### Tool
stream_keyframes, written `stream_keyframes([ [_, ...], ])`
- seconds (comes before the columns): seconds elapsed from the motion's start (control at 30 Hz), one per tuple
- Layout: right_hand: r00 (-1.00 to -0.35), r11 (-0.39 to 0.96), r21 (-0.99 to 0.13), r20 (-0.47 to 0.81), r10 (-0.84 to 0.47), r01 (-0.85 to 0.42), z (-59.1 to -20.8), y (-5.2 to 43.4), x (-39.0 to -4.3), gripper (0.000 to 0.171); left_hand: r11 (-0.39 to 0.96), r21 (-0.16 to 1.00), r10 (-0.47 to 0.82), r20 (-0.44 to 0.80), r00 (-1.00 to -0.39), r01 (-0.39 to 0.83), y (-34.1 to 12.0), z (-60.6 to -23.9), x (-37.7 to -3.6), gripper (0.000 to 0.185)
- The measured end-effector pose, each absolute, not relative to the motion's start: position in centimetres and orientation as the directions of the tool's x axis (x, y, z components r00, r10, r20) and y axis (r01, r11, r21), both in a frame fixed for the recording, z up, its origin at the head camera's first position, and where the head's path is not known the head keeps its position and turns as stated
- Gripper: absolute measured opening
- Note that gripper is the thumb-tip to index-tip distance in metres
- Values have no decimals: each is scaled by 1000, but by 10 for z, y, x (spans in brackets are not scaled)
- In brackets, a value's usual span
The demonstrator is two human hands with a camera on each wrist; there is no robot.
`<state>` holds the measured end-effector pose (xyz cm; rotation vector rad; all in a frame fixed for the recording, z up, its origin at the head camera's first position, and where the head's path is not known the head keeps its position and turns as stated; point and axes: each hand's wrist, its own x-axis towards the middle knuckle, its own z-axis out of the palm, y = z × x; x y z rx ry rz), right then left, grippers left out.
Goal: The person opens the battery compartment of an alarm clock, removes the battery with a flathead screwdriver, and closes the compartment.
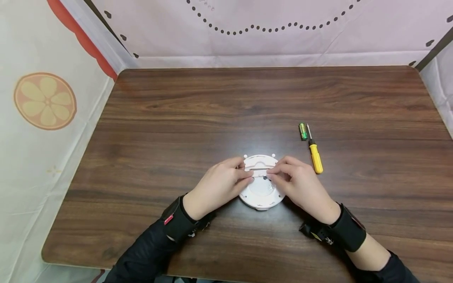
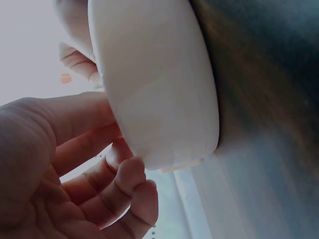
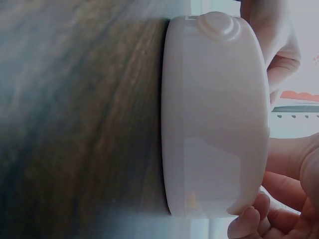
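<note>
A round white device lies on the table with its back up. Its back carries a small screw, a speaker-hole pattern and a dark slit beside a white battery cover. My left hand pinches the cover's left end between thumb and finger. At the other end, my right hand pinches it likewise. In the left wrist view, the device's thick side wall hides the cover, and the other left fingers curl near the rim. The right wrist view shows a round bump on the side wall; the cover is hidden there too.
A green battery lies beyond my right hand. Beside it is a screwdriver with a yellow handle, its tip pointing away. The wooden table has printed fabric walls behind it and at its sides.
</note>
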<state>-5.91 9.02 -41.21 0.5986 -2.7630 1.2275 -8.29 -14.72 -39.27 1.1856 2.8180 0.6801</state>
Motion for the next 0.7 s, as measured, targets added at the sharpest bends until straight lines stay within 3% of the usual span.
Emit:
stream_keyframes([
  [0.23,-923,610,-701,201,-327,-369,-412,90,-60,4,629,403,660,176,-731,665,-145,-394,-83,12],
  [0.5,-917,593,-714,183,-355,-372,-410,93,-62,5,578,518,633,203,-747,631,-147,-400,-90,8],
  [0.7,-917,592,-715,182,-354,-371,-410,93,-62,7,550,513,665,209,-717,659,-150,-400,-93,7],
])
